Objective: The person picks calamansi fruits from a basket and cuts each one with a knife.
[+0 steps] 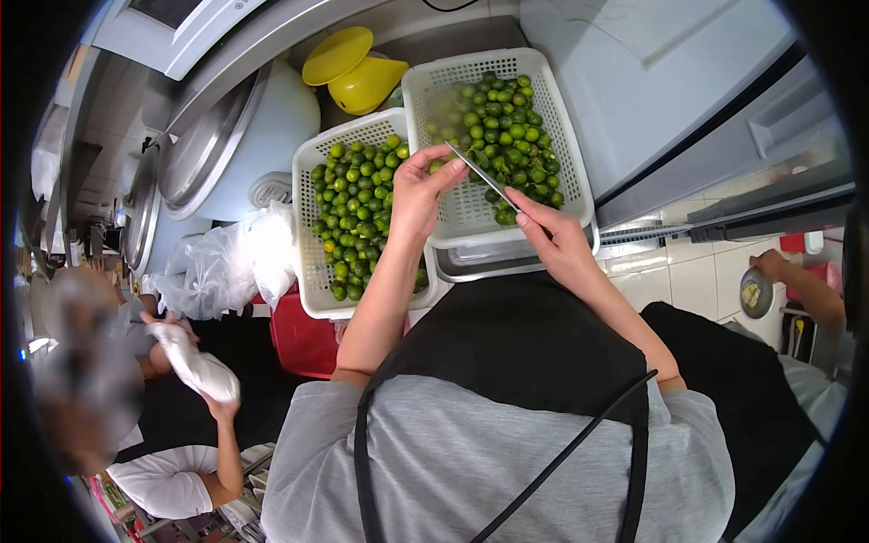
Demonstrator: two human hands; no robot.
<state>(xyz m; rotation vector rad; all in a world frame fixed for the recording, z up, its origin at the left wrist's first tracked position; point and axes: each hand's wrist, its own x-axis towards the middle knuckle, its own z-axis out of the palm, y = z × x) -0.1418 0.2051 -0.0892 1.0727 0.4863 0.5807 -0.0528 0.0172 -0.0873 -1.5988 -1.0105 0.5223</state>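
Over the right-hand basket, my right hand [554, 233] is closed on a slim knife-like metal blade [489, 181]; its handle is hidden in my fingers. The blade slants up and left to the fingertips of my left hand [419, 190]. Those fingers are pinched together around a small green lime [436, 166], mostly covered by them. Below my hands, a white perforated basket [572, 145] holds many green limes [511, 131], some with leaves or stems. A second white basket [312, 294], full of limes [353, 195], stands left of my left forearm.
A yellow plastic vessel [367, 81] sits behind the baskets. Clear plastic bags [222, 262] and a red container [303, 335] are at left, near a person holding a white cloth-like item [195, 362]. At right, another person's hand holds a metal bowl [751, 294]. A grey cabinet [652, 81] flanks the right basket.
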